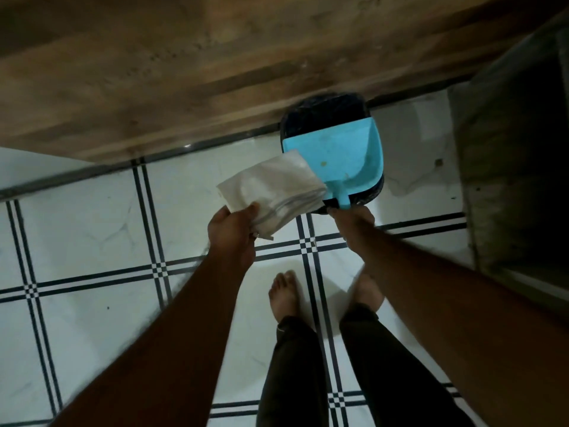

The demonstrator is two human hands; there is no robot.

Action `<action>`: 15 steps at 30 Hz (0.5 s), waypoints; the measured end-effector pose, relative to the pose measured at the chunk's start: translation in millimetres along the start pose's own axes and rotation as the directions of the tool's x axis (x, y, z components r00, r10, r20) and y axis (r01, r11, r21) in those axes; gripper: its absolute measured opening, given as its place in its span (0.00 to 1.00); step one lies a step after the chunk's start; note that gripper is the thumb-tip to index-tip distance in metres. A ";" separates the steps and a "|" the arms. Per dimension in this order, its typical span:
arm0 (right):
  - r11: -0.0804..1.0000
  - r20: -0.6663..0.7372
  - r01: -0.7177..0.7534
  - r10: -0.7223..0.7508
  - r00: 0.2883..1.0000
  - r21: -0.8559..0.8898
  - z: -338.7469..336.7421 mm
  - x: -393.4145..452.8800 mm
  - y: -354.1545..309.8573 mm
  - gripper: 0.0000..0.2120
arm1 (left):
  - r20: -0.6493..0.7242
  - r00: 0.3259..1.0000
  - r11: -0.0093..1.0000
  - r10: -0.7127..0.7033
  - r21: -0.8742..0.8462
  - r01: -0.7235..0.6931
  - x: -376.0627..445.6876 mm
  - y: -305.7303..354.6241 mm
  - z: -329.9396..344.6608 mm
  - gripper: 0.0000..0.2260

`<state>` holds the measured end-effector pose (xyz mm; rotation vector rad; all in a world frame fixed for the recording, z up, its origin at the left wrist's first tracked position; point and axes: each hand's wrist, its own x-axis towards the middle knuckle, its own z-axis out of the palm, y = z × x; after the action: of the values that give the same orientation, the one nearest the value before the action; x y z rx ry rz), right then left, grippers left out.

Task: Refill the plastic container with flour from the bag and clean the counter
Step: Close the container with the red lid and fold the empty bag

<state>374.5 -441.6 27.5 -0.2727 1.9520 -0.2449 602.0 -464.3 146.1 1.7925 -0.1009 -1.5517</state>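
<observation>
Head view: our left hand (231, 232) clamps white cloth (274, 192); right hand (354, 220) grips blue dustpan (337, 149) handle, over black bin (326, 110) at 12 o'clock.

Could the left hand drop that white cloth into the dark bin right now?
Probably not yet. The left hand grips the cloth beside the bin, but the blue dustpan, held by the right hand, covers most of the opening. Only a strip at the far side is open.
</observation>
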 end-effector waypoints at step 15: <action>0.992 -0.367 0.100 -0.065 0.928 0.075 -119.7 -81.7 -14.2 0.15 | -0.096 0.984 0.951 0.152 0.284 -0.119 -0.3 -3.3 70.8 0.09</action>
<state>295.9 -425.0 149.0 -0.2626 2.2907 -0.4685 538.4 -495.6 145.6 2.0435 -0.3953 -1.3841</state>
